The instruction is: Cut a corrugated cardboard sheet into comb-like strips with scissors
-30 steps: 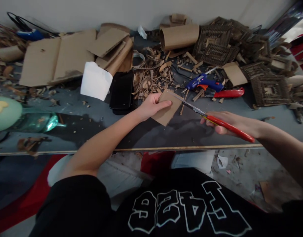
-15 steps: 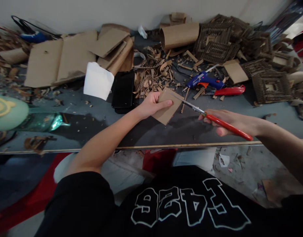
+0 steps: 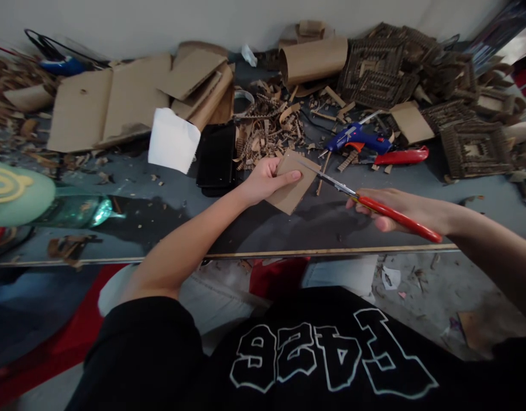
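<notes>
A small flat piece of brown cardboard (image 3: 295, 191) is pinched in my left hand (image 3: 266, 181), the thumb lying on top of it. My right hand (image 3: 385, 208) is wrapped round red-handled scissors (image 3: 400, 218). Their metal blades point up and left, the tips lying over the upper right part of the cardboard. Both hands are above the grey table (image 3: 241, 228), near its front edge. Just behind the cardboard lies a heap of torn corrugated strips (image 3: 269, 128).
A blue glue gun (image 3: 357, 138) and a red-handled tool (image 3: 402, 156) lie behind my right hand. Left of centre are a black phone-like object (image 3: 215, 157), white paper (image 3: 173, 140) and cardboard sheets (image 3: 138, 97). A bottle (image 3: 75, 210) lies at left; ridged cardboard squares (image 3: 474, 149) at right.
The whole view has shifted slightly, so things appear a little further right. Both hands keep their holds, and the scissors stay over the cardboard with almost no change.
</notes>
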Demonstrator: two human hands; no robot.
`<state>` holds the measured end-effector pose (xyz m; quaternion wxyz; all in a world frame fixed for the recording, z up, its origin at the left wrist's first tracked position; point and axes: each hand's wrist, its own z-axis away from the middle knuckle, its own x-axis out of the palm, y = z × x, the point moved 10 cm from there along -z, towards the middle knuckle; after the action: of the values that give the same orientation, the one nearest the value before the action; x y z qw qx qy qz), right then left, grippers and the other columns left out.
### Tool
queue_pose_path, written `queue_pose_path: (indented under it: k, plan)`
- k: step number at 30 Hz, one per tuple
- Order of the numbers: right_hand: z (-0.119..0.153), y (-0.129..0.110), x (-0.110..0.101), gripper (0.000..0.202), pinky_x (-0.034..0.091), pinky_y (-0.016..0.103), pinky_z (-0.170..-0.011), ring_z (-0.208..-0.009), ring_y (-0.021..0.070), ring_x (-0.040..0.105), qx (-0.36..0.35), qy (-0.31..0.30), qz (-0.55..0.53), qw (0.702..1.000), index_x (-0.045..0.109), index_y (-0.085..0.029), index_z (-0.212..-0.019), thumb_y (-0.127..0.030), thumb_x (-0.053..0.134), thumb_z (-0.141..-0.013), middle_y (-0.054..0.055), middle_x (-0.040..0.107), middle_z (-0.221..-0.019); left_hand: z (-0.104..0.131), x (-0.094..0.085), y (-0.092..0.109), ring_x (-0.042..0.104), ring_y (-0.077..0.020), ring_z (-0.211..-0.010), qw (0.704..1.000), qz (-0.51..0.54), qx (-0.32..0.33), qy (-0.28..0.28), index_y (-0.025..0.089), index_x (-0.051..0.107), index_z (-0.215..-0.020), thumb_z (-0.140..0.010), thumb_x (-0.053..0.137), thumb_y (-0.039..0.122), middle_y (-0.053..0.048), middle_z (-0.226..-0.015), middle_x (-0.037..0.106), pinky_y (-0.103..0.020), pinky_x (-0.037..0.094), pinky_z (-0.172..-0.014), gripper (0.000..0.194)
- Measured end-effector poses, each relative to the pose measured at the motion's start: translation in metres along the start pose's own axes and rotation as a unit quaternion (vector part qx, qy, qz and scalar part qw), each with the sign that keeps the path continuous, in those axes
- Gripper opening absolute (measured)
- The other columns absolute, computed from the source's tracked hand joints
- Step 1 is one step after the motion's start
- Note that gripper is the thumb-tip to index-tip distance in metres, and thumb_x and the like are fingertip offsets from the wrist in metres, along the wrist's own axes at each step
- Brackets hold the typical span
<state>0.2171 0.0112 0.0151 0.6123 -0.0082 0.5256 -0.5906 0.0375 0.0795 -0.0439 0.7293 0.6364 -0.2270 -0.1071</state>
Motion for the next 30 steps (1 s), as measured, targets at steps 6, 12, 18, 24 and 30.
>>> queue_pose_path:
  k: [6, 12, 18, 24, 30]
  plan:
    - [-0.001, 0.003, 0.002, 0.099, 0.047, 0.05, -0.083, -0.09, 0.0321, 0.06, 0.011, -0.003, 0.001, 1.0, 0.054, -0.019, -0.096, -0.109, 0.026, -0.065, 0.016, 0.064, -0.099, 0.002, 0.002, -0.001, 0.073, -0.0152, -0.063, 1.0, -0.006, -0.017, -0.011, 0.017, 0.067, -0.094, -0.062, 0.09, 0.064, -0.004, -0.08, 0.079, -0.027, 0.062, -0.062, 0.062]
    - [0.001, 0.002, 0.005, 0.091, 0.045, 0.045, -0.076, -0.082, 0.0288, 0.06, 0.025, 0.003, 0.03, 0.999, 0.05, -0.022, -0.085, -0.108, 0.023, -0.068, 0.013, 0.064, -0.092, 0.004, 0.005, 0.002, 0.074, -0.015, -0.064, 1.0, -0.014, -0.011, -0.008, 0.016, 0.069, -0.094, -0.063, 0.09, 0.063, -0.004, -0.079, 0.079, -0.026, 0.061, -0.063, 0.061]
    - [-0.001, 0.009, 0.008, 0.075, 0.037, 0.037, -0.065, -0.062, 0.0192, 0.051, 0.09, 0.025, 0.036, 0.995, 0.042, -0.025, -0.071, -0.096, 0.021, -0.084, 0.003, 0.053, -0.065, 0.005, 0.005, 0.002, 0.074, -0.0148, -0.064, 0.999, -0.035, -0.004, -0.004, 0.017, 0.069, -0.091, -0.067, 0.088, 0.064, -0.003, -0.078, 0.078, -0.025, 0.059, -0.06, 0.057]
    - [-0.005, 0.011, 0.004, 0.059, 0.033, 0.038, -0.065, -0.06, 0.0192, 0.048, 0.095, 0.042, 0.122, 0.987, 0.042, -0.025, -0.069, -0.077, 0.028, -0.094, 0.006, 0.055, -0.064, 0.004, 0.004, 0.003, 0.073, -0.0139, -0.064, 0.999, -0.043, -0.001, -0.014, 0.017, 0.071, -0.091, -0.065, 0.088, 0.066, -0.003, -0.078, 0.078, -0.024, 0.058, -0.059, 0.058]
    - [-0.003, 0.017, 0.005, 0.041, 0.034, 0.038, -0.065, -0.06, 0.0208, 0.048, 0.113, 0.046, 0.194, 0.973, 0.044, -0.025, -0.072, -0.057, 0.035, -0.097, 0.009, 0.059, -0.068, 0.003, 0.003, 0.004, 0.072, -0.0133, -0.064, 0.998, -0.067, 0.012, -0.015, 0.016, 0.071, -0.092, -0.067, 0.086, 0.068, -0.004, -0.078, 0.079, -0.023, 0.057, -0.059, 0.059]
